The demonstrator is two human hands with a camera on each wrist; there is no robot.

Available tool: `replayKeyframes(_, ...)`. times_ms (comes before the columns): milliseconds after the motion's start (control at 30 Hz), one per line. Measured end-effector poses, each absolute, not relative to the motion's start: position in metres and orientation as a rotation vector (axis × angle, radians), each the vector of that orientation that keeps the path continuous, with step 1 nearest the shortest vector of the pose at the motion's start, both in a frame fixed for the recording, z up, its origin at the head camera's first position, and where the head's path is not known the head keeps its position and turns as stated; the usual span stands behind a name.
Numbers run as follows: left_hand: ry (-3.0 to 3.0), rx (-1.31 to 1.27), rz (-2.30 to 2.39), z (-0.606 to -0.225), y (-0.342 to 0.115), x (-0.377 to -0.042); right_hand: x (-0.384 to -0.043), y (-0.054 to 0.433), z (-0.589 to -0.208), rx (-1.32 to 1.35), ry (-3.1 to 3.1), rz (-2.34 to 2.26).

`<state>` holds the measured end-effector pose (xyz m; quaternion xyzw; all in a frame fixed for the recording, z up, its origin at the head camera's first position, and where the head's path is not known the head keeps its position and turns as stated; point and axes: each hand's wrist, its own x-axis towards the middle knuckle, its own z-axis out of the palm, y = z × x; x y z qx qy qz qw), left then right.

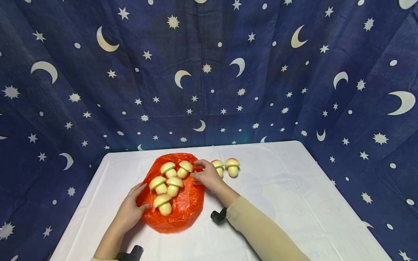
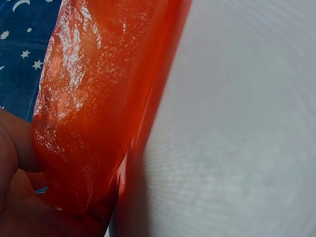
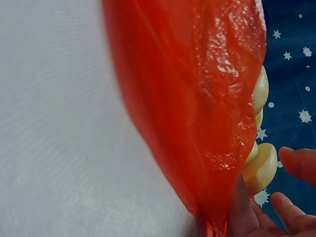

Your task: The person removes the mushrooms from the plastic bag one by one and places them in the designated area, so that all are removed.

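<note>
Several toy mushrooms point(image 1: 174, 182) with cream stems and pale yellow, pink-tinged caps sit on a red plastic bag point(image 1: 192, 203) spread on the table. At the bag's left rim is my left hand point(image 1: 128, 210). The left wrist view shows its thumb and fingers around the thin red edge of the bag point(image 2: 98, 108). My right hand point(image 1: 209, 177) is at the upper right rim, its fingers spread and reaching over the edge. In the right wrist view one finger touches the bag point(image 3: 192, 108), while other fingertips stand apart beside a mushroom point(image 3: 261, 170).
Two more mushrooms point(image 1: 232, 167) stand at the back, right of the bag; one is partly hidden behind my right hand. White cloth covers the table point(image 1: 294, 203). A dark blue curtain point(image 1: 209, 94) with moons and stars surrounds its back and sides.
</note>
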<state>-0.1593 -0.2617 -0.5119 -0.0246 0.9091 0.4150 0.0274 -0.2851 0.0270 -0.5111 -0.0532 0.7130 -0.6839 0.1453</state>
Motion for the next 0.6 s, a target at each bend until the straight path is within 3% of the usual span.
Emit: replayKeyframes(600, 2.753, -0.120, 1.281, -0.510, -0.261, -0.160, -0.292, 0.014, -0.503, -0.074, 2.113, -1.934)
